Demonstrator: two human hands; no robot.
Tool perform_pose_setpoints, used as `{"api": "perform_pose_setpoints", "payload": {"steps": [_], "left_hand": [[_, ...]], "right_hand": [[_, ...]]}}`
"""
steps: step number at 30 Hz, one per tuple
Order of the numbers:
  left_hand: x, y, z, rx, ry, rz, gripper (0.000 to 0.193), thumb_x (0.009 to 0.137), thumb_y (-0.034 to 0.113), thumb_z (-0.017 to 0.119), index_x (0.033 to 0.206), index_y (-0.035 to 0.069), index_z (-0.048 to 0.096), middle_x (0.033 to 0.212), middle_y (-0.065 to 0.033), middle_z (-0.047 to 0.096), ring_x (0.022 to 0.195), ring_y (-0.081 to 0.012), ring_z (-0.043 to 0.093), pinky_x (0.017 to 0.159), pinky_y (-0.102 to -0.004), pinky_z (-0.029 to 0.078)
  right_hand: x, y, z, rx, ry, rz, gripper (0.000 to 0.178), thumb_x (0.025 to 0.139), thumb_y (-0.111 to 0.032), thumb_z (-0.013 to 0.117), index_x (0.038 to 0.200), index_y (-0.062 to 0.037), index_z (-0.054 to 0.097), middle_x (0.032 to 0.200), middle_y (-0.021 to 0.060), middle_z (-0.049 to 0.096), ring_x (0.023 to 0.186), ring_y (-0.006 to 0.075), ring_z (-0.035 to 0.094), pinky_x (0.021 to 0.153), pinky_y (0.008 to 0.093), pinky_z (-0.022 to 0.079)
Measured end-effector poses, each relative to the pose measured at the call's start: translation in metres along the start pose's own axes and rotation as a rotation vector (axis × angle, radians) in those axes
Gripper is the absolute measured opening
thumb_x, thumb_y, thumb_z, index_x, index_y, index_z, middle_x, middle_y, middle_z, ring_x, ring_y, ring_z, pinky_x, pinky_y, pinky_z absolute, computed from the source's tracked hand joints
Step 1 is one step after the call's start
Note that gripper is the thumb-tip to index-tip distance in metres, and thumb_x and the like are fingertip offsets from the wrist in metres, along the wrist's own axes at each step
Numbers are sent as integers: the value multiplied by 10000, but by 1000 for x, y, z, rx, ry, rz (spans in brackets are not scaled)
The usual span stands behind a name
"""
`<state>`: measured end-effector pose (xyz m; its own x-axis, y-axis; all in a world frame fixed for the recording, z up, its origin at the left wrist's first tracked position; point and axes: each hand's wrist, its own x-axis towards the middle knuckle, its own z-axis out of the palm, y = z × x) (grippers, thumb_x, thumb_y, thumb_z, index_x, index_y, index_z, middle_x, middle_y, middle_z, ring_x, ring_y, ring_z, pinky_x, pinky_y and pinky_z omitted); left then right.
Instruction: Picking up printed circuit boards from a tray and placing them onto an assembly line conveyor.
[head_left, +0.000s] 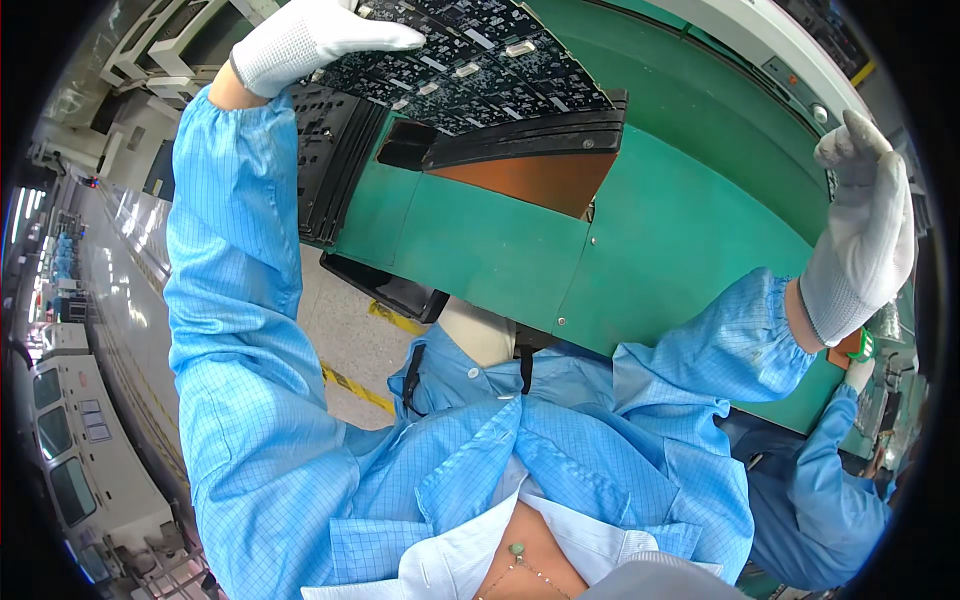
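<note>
My left hand [300,45], in a white knit glove, grips the left edge of a dark circuit board panel [480,75] dotted with small components. Its thumb lies over the panel's face, while the other fingers are partly cut off by the picture's upper edge. The panel is tilted, its lower edge close to a stack of black sheets or trays [530,140] on an orange-brown wedge-shaped block [550,182]. At the far right, my white-gloved right hand [862,225] is raised beside the pale machine edge, fingers extended and holding nothing visible.
A green work surface [480,235] spans the middle. Black slotted panels [335,160] stand at its left end, above a black bin [385,287]. A pale machine frame with a control strip [795,85] curves along the upper right. Another person in a blue sleeve [830,480] works at lower right.
</note>
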<state>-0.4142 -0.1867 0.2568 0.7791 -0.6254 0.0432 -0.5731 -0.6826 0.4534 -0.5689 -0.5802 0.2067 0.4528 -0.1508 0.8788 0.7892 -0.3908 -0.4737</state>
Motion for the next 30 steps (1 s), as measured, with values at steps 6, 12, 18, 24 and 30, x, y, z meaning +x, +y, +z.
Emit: {"api": "perform_pose_setpoints", "payload": {"steps": [6,12,18,24,30], "left_hand": [[-46,-2,53,-41,319,26,264,893,274,735,892,10,721,680,-42,612,622,-140,553,610,-309,446],[-109,37,157,256,524,260,402,801,-4,629,1179,95,719,1119,-109,727,967,-282,704,857,-364,559],[-128,35,188,416,621,285,468,743,15,623,1205,20,696,1163,-173,697,1024,-318,683,884,-404,548],[-134,55,160,593,640,396,456,725,98,624,1165,19,712,1150,-179,689,1047,-324,679,933,-429,538],[-130,77,137,786,656,602,410,753,114,637,1148,36,717,1159,-159,686,1093,-292,658,970,-442,524]], "right_hand": [[-2,5,-3,-7,31,16,348,1059,-182,500,1156,108,666,997,232,715,850,271,684,816,370,560],[-5,-1,7,-54,60,40,432,1088,-196,414,1188,173,613,992,213,657,890,252,621,842,374,506],[1,-4,4,-42,-221,91,442,1091,-180,381,1176,196,598,1054,221,643,901,248,606,857,352,493],[-2,-31,21,-245,-338,301,350,1050,-185,473,1105,90,683,940,99,670,882,153,627,834,267,487],[-11,-9,22,-238,-483,283,340,1046,-220,499,1138,47,688,967,71,688,879,135,624,839,268,492]]}}
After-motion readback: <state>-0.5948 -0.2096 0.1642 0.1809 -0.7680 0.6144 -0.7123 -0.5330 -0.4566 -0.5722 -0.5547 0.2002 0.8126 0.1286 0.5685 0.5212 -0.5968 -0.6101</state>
